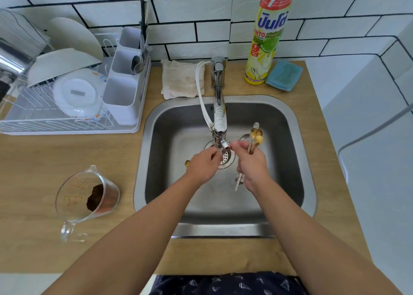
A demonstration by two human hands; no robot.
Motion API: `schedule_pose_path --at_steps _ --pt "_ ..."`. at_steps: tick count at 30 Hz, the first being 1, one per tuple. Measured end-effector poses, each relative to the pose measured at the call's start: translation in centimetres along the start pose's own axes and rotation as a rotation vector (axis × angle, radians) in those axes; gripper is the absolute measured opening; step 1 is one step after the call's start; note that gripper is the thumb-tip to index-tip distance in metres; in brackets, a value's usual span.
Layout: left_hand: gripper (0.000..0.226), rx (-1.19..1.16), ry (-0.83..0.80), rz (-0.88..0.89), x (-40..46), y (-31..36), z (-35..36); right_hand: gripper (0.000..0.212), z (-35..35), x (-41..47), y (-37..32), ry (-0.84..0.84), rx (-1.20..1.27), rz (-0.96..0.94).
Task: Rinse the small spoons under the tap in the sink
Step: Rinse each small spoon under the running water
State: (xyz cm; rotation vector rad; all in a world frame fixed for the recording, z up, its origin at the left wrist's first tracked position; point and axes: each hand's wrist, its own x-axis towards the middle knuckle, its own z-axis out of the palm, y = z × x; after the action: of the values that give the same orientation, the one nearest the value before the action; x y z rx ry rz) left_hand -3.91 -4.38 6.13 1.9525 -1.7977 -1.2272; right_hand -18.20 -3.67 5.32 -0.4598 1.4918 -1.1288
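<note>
Stainless steel square sink (297,151) set in a light wood countertop (40,174), head view only: chrome tap (219,107) with a white hose (202,93) reaches out over the round drain strainer (226,158). Right hand (251,160) is closed around a bunch of small metal spoons (256,137), silver and gold ones, bowls sticking up past the fingers, handle ends poking out below the palm; bunch sits just right of the tap nozzle, above the basin. Left hand (204,164) is curled narrow, fingertips pinched together right at the nozzle, close to the right hand's thumb; cannot tell if it grips anything. One small gold object (187,163) lies on the basin floor left of the drain, too small to tell what it is. Left of sink: clear plastic measuring jug (87,196) with dark brown residue inside, tipped toward the camera. Behind it a white wire dish rack (67,107) with white plates and a grey cutlery caddy (125,82) holding utensils. Behind the tap: beige folded cloth (178,80), yellow dish soap bottle (267,37), blue sponge cloth (283,75). White tiled wall at the back
</note>
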Motion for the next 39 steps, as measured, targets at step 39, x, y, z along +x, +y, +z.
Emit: schedule_pose_path --at_steps 39 --pt "0.023 -0.306 -0.168 0.031 -1.5 -2.3 0.5 0.008 0.1 -0.3 0.6 -0.134 -0.035 0.052"
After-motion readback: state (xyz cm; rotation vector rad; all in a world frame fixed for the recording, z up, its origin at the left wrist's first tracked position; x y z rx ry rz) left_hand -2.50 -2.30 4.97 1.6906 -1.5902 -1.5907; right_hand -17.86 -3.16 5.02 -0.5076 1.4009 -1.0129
